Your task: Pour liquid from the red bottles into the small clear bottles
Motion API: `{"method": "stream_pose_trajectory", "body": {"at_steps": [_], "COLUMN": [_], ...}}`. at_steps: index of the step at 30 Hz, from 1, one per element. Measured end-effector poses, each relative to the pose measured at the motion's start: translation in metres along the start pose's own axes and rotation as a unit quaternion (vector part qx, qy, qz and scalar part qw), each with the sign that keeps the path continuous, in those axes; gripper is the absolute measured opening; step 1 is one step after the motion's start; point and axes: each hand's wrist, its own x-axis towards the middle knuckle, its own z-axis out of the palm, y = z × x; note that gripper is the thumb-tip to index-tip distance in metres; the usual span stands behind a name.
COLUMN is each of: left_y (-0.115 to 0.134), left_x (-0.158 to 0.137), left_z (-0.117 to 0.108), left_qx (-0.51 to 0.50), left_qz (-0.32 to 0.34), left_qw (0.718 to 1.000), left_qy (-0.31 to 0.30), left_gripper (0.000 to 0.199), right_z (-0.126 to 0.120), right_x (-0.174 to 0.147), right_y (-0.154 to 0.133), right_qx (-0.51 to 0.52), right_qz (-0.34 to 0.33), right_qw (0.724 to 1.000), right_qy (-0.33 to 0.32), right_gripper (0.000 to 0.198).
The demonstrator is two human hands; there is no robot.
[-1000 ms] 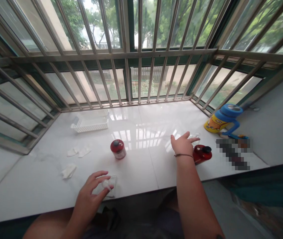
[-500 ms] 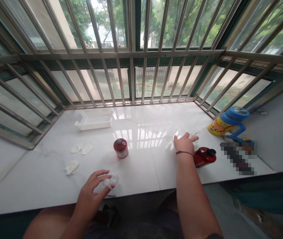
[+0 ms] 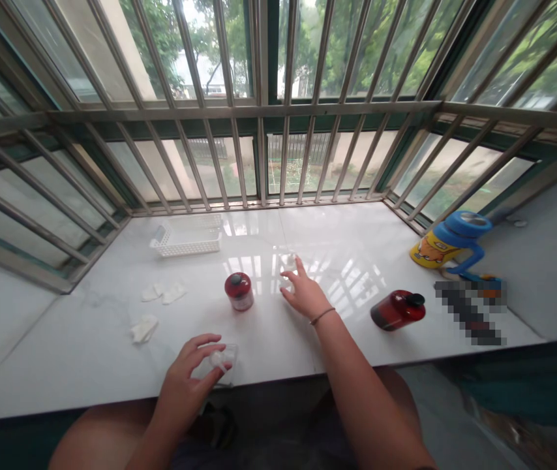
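In the head view, my left hand (image 3: 188,369) is curled around a small clear container (image 3: 228,356) near the front edge of the table. A whitish round part (image 3: 218,358) shows between its thumb and fingers. Over the middle of the table, my right hand (image 3: 305,295) has its fingertips at a small clear and white item (image 3: 289,261), too faint to name. Between the hands stands a round red bottle (image 3: 239,292) with a black cap. A larger dark red bottle (image 3: 398,310), also black-capped, is right of my right forearm.
Crumpled white tissues (image 3: 144,329) and more white scraps (image 3: 173,294) lie at left. Behind them sits a white perforated basket (image 3: 188,246). A blue and yellow handled flask (image 3: 449,240) stands at right, beside a blurred-out patch. Metal bars (image 3: 259,111) close off the back.
My right hand has moved left, from beside the larger red bottle to the middle of the table, and the small clear item appears at its fingertips there. My left hand has barely moved.
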Motion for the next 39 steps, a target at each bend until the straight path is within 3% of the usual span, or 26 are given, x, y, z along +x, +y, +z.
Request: {"method": "stream_pose_trajectory", "body": {"at_steps": [5,8,15,20,25,28,32,34,39], "left_y": [0.015,0.026,0.049,0.058,0.079,0.092,0.103,0.105,0.110], "left_x": [0.004,0.011,0.046,0.079,0.124,0.159,0.202,0.217,0.231], "left_z": [0.011,0.028,0.089,0.132,0.183,0.216,0.250,0.262,0.281], "left_qx": [-0.019,-0.041,-0.102,-0.136,-0.135,-0.135,-0.134,-0.134,-0.120], "left_qz": [0.014,0.040,0.090,0.099,0.085,0.073,0.044,0.031,0.025], "left_qw": [1.000,0.998,0.989,0.984,0.987,0.988,0.989,0.989,0.992], "left_qy": [-0.015,-0.023,-0.059,-0.058,-0.023,-0.001,0.041,0.054,0.043], "left_gripper": [0.019,0.020,0.023,0.024,0.021,0.020,0.024,0.028,0.035], "right_z": [0.013,0.012,-0.012,-0.024,-0.028,-0.034,-0.047,-0.053,-0.054], "right_x": [-0.013,-0.030,-0.092,-0.136,-0.174,-0.187,-0.190,-0.186,-0.165], "right_y": [-0.020,-0.013,0.027,0.044,0.068,0.087,0.106,0.110,0.122], "right_qx": [0.079,0.136,0.124,0.117,0.059,-0.007,-0.101,-0.134,-0.138], "right_qz": [-0.149,-0.173,-0.074,-0.066,-0.042,-0.003,0.072,0.104,0.110], "right_qw": [0.983,0.975,0.986,0.982,0.976,0.958,0.903,0.893,0.927], "right_qy": [-0.066,-0.041,0.081,0.134,0.205,0.285,0.412,0.416,0.332], "right_gripper": [0.021,0.019,0.022,0.027,0.020,0.018,0.028,0.039,0.058]}}
